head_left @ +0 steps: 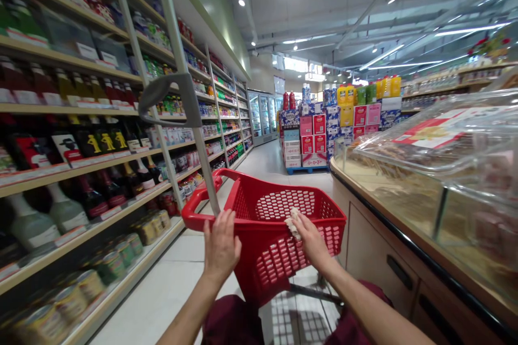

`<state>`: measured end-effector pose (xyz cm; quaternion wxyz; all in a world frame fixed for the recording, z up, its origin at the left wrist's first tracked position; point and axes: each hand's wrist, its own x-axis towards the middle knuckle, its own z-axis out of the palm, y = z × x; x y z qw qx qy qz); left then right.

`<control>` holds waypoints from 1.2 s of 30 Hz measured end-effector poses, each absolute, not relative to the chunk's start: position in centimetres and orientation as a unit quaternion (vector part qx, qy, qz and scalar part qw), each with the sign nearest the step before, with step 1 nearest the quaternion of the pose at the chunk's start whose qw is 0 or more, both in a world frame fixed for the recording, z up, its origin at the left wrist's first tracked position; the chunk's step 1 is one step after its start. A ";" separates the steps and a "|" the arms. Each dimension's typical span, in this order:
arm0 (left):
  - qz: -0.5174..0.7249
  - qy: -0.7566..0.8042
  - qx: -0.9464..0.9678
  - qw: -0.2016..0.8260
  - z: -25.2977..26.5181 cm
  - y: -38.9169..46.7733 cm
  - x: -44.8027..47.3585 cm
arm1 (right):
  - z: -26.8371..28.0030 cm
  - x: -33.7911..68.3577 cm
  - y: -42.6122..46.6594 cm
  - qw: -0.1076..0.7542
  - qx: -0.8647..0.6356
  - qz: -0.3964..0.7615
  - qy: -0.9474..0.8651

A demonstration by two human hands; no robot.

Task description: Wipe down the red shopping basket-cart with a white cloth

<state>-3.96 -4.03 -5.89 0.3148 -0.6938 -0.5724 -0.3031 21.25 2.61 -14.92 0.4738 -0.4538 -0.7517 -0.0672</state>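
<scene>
A red plastic shopping basket [275, 229] with perforated sides stands in front of my knees. My left hand [221, 245] is closed over its near rim, by the foot of a metal pole [208, 172]. A grey loop handle [172, 99] is on that pole, above and left of the basket. In my right hand [309, 240] is a crumpled whitish cloth [293, 222], pressed against the basket's near rim further right. My fingers partly cover the cloth. No goods show in the visible part of the basket's inside.
Shelves of bottles and cans [117, 161] line the left side. At the right stands a wooden counter [372, 248] with a clear-topped display [445, 135]. Stacked cartons [313, 140] on a blue pallet [307, 170] and glass-door fridges [261, 113] are further ahead.
</scene>
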 end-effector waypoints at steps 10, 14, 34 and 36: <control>-0.208 -0.631 -0.696 0.272 -2.8 -3.3 -6.0 | -11.7 17.3 4.8 0.482 -0.486 0.006 -0.729; -0.221 -0.620 -0.705 0.266 -2.3 -3.8 -3.7 | -8.4 9.8 2.6 0.519 -0.390 0.061 -0.758; -0.265 -0.579 -0.736 0.231 -1.8 -4.6 -1.5 | 5.8 12.0 2.1 0.428 -0.176 -0.217 -0.859; -0.271 -0.574 -0.737 0.231 -2.0 -4.4 -1.2 | 2.5 12.7 1.8 0.380 -0.165 -0.206 -0.887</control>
